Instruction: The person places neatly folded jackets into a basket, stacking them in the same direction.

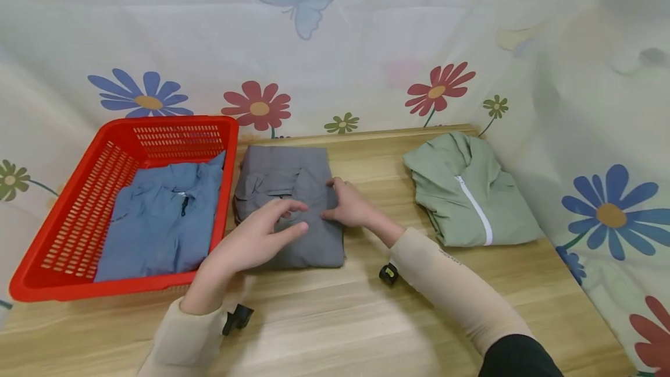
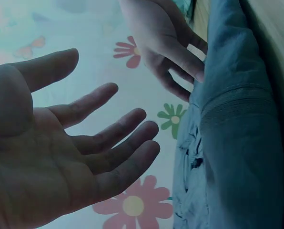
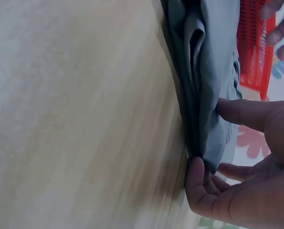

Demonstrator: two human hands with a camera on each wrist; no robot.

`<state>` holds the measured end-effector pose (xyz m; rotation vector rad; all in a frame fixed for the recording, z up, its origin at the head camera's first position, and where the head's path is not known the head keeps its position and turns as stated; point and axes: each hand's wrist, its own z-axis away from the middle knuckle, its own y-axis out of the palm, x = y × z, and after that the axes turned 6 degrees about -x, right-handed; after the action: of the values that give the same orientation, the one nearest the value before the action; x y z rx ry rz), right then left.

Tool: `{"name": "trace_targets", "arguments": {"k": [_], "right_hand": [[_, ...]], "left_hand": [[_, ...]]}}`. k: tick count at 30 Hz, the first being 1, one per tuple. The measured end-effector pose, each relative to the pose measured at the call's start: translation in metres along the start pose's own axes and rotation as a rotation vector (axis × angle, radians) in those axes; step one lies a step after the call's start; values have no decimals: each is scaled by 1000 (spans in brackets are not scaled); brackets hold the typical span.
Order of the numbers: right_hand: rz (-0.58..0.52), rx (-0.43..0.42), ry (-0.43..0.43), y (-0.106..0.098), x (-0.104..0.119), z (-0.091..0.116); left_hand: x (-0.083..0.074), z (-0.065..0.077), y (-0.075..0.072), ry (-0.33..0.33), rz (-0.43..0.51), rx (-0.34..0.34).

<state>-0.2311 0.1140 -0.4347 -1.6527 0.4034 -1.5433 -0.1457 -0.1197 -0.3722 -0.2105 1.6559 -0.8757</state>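
Both forearms reach forward over the bench (image 1: 377, 336) in cream sleeves (image 1: 450, 284), the right one black higher up. The left hand (image 1: 253, 243) hovers above the near left part of a folded gray garment (image 1: 319, 243), palm turned inward; its fingers (image 2: 118, 125) are spread and loosely bent, thumb well apart from them, holding nothing. The right hand (image 1: 350, 205) comes in from the right and grips the garment's right edge: in the right wrist view the thumb (image 3: 242, 112) presses the upper face while fingertips curl round the edge at the bench, a narrow grip on the cloth. The garment lies flat on the bench, between a red basket (image 1: 104, 292) on its left and a folded green garment (image 1: 460, 196) with a white zip, well apart on its right. It is folded into a neat rectangle, smooth at the far end and front, with a rumpled, raised section across the middle; the right wrist view shows stacked layers and a looped fold along its side. A folded blue garment (image 1: 157, 226) lies inside the basket.
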Motion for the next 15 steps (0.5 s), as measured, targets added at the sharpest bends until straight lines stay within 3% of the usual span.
{"name": "trace_targets", "arguments": {"k": [8,15], "right_hand": [[-115,7,115,-1,-6,-2],[-145,-10,146,-3,-10,-1]], "left_hand": [[14,-8,0,-63,-10,-15],[11,-8,4,-109,-73,-33]]}}
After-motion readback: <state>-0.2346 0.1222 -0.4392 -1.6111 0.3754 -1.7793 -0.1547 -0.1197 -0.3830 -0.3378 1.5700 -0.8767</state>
